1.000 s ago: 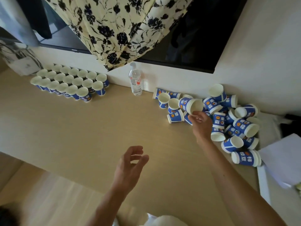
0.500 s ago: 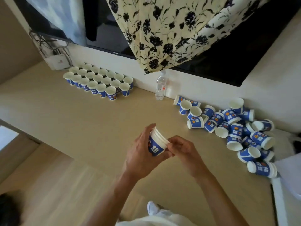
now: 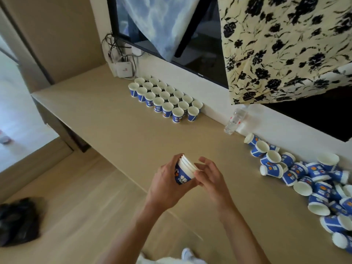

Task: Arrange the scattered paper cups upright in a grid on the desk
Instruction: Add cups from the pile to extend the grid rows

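Observation:
My left hand [image 3: 165, 184] grips a small stack of nested blue-and-white paper cups [image 3: 184, 172], tilted with the rims to the upper right, above the front edge of the beige desk [image 3: 118, 134]. My right hand [image 3: 210, 178] touches the stack's rims with its fingertips. A grid of upright cups [image 3: 164, 100] stands in rows against the wall at the back. A heap of scattered cups [image 3: 312, 180], most lying on their sides, fills the desk's right end.
A clear plastic water bottle [image 3: 235, 121] stands by the wall between grid and heap. A white box with cables [image 3: 124, 69] sits in the back left corner. Floral cloth [image 3: 282, 46] hangs over a dark screen. A dark bag [image 3: 18, 221] lies on the floor.
My right hand took cups from the heap and brought them to my left hand, which now grips them. The view has swung left, so the grid sits nearer the centre.

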Tool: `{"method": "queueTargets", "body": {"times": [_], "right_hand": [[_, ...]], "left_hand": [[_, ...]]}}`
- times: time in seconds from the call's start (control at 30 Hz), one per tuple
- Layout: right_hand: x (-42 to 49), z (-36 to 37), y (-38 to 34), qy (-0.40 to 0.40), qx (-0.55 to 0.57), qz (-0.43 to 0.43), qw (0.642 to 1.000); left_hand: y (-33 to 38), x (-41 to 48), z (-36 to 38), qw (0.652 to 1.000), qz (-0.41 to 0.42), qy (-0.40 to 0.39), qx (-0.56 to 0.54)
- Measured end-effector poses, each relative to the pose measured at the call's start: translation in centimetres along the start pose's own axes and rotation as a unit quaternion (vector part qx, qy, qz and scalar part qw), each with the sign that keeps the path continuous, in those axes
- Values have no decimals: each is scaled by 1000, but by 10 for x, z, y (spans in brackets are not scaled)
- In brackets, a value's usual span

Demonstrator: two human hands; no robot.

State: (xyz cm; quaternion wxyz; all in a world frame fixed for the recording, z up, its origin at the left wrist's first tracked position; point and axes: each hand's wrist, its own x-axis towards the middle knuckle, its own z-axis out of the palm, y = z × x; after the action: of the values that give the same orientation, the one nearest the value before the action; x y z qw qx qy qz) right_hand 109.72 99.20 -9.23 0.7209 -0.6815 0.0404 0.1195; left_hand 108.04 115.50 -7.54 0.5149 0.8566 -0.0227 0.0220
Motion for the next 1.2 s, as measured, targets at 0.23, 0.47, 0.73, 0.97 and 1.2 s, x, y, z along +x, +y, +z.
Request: {"method": "queueTargets", "body": {"times": [0.23, 0.47, 0.73, 0.97, 1.2], "right_hand": [[25, 68, 12, 19, 52, -19, 998], [73, 92, 18, 74, 120, -27, 990], [178, 105, 26, 100, 150, -13, 984], [260, 73, 6, 190, 268, -20, 944], [330, 34, 31, 295, 111, -3, 949]], "left_hand": [[-32, 11, -55, 1000, 0, 9, 2], [-59, 53, -76, 1000, -10, -28, 5], [-90, 155, -91, 994, -20, -98, 43], [-117, 232, -95, 988, -51, -139, 48], [-145, 284, -88, 972, -82, -220, 12]]}}
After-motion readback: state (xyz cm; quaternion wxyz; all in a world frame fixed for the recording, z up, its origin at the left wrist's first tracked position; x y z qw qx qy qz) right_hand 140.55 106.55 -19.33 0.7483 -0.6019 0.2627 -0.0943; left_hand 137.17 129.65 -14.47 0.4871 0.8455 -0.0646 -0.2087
